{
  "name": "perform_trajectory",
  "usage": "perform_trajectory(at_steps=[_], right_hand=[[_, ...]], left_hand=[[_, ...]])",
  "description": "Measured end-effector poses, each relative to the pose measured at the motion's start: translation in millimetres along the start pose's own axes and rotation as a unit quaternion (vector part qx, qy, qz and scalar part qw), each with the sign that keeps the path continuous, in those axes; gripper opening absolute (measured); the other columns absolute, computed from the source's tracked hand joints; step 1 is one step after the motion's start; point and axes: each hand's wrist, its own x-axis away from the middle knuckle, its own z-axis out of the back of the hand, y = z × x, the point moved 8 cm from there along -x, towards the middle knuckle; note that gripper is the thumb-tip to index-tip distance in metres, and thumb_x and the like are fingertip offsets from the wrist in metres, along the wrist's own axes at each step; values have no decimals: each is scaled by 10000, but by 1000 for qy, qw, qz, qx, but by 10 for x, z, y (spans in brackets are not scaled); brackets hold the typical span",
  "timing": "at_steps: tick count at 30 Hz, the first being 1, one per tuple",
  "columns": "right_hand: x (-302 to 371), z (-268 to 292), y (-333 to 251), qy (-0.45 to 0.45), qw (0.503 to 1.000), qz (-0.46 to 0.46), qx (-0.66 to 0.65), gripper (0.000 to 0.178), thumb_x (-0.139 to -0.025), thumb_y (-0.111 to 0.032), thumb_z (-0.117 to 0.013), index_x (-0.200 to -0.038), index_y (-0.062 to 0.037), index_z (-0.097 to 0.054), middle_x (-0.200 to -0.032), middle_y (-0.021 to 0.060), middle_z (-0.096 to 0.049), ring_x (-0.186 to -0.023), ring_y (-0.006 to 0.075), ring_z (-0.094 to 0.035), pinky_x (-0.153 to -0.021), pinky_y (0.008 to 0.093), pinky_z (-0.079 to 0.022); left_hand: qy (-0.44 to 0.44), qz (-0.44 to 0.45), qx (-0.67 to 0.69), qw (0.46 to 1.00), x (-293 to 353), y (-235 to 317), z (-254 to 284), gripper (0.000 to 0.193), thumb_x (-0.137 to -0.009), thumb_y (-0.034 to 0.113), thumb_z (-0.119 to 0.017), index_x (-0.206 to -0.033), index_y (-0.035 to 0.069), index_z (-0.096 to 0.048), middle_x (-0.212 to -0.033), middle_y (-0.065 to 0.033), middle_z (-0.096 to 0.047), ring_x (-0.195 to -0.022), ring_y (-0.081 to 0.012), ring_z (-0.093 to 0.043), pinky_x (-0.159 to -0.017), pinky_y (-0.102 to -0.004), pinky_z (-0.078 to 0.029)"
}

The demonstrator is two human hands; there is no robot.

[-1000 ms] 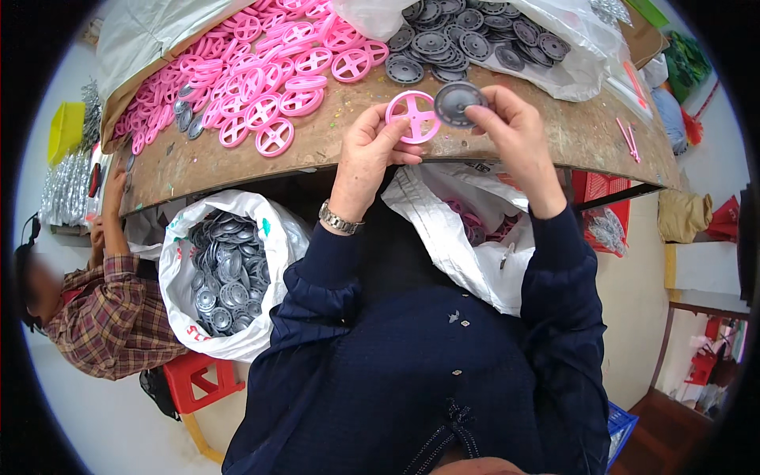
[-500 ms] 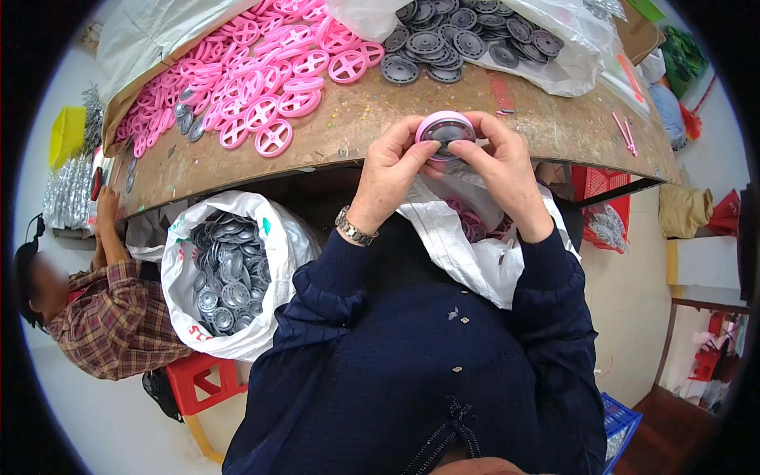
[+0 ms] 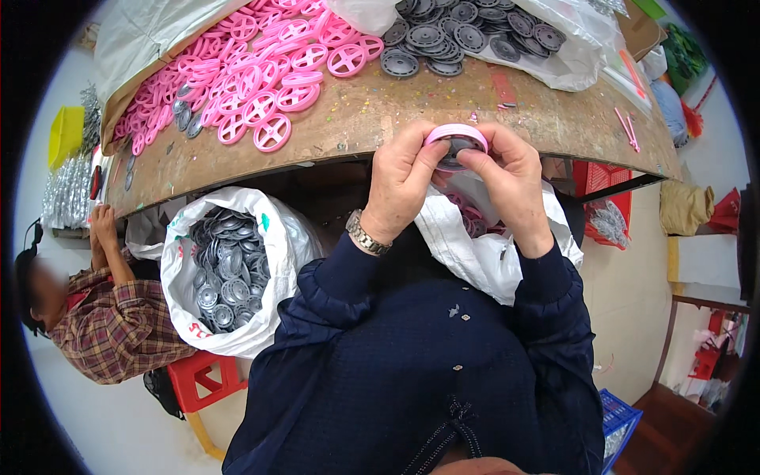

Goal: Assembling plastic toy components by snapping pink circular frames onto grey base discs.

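the fingertips of both hands pinch one piece together: the left hand (image 3: 398, 178) grips the pink wheel (image 3: 457, 128) at its left side and the right hand (image 3: 514, 178) at its right, thumbs pressed against the grey disc (image 3: 454, 146). a second ago wheel and disc were apart, one in each hand; now the disc sits against the wheel, so they are handled as a single piece, though whether it is fully seated i cannot tell. since half a second ago the piece has come slightly nearer the body, and it is held up by the near edge of the worktop (image 3: 340, 127). beyond it, loose pink wheels (image 3: 252, 79) spread toward the worktop's far left corner, and grey discs (image 3: 425, 37) lie at its far edge. below the near edge, a white sack (image 3: 275, 273) of grey discs stands at the left, and another sack (image 3: 455, 249) holding pink pieces lies open under the hands.
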Motion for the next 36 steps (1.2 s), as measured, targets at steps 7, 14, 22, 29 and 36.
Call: perform_trajectory(at_steps=[7,14,22,29,36], right_hand=[[-33,-5,145,19,993,-46,-104,123,-907,-49,-659,-1016,7,-665,-885,1,-665,-794,54,-593,-725,217,-482],[-46,14,128,-16,998,-23,-56,135,-946,-118,-622,-987,6,-653,-859,5,-656,-773,67,-583,-706,233,-474],[-17,-11,84,-30,999,-17,34,126,-972,-119,-594,-982,0,-635,-887,-12,-621,-844,56,-550,-761,222,-450],[36,61,92,-15,999,-22,47,108,-959,-106,-610,-989,-5,-636,-871,-17,-624,-825,55,-555,-748,225,-461],[125,335,179,-86,963,-37,254,154,-926,-149,-636,-953,2,-635,-773,71,-615,-722,137,-576,-665,279,-456]], left_hand=[[-19,120,66,990,-18,-139,-47,162,-992,104,-565,-1112,-4,-586,-884,-42,-626,-699,-96,-645,-592,-239,-543],[-87,145,41,985,59,-122,-83,258,-965,52,-578,-1213,-6,-537,-963,-66,-624,-725,-107,-655,-637,-246,-563],[-67,53,-88,992,74,-35,-76,286,-911,30,-619,-1188,0,-554,-918,-133,-637,-738,-214,-677,-653,-318,-543],[-66,15,-157,985,77,-7,-171,297,-879,81,-655,-1153,8,-568,-938,-185,-643,-816,-366,-652,-714,-408,-516],[-69,-143,-429,889,-267,291,55,409,-853,249,-720,-1158,4,-603,-1083,-185,-634,-1040,-365,-572,-887,-451,-467]])
